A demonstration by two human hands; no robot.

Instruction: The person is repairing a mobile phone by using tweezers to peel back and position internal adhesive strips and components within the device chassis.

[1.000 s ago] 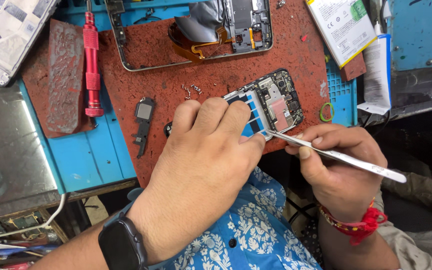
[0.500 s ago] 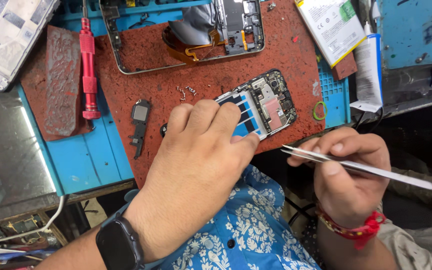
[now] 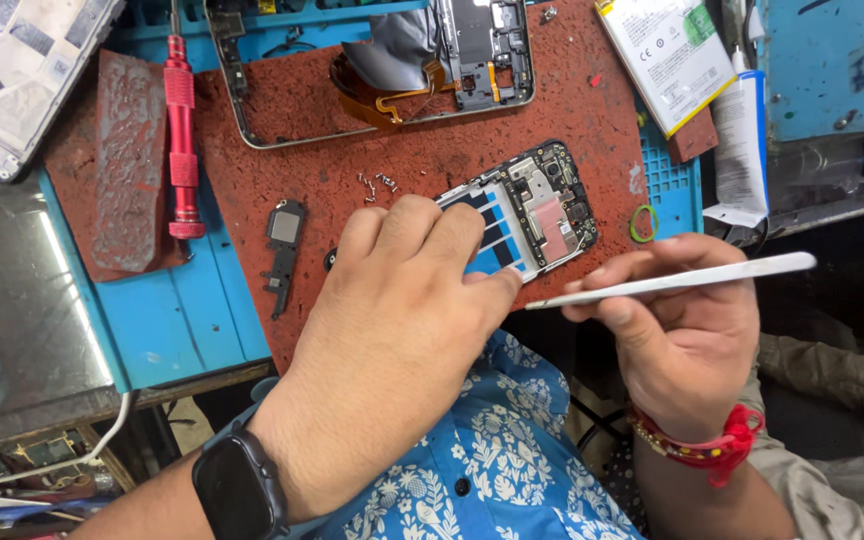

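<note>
An opened phone (image 3: 532, 212) is being held down on the red mat (image 3: 422, 160) by the left hand (image 3: 397, 335). The hand is being laid flat over the phone's near end, its fingers (image 3: 452, 235) stretched out and close together, pressed on the blue part of the body rather than curled around it. The circuit board end of the phone is being left uncovered, near the mat's right edge.

Tweezers (image 3: 667, 282) are being gripped by the right hand (image 3: 687, 335), with the thumb and fingers closed around the middle of the shaft. The tweezers are being held nearly level, off the near edge of the mat. Their tip is being pointed left, just beside the left index fingertip and apart from the phone. Whether anything is being pinched in the tip cannot be told.

A few loose screws (image 3: 377, 184) are being kept on the mat just beyond the left hand. A small black part (image 3: 282, 240) is being left to the hand's left. A red screwdriver (image 3: 182, 130) is lying at the mat's left edge, a phone frame (image 3: 382, 60) is lying at the far side, and a battery (image 3: 670, 55) is resting at the far right corner. A green ring (image 3: 643, 222) is lying on the blue tray just right of the phone.
</note>
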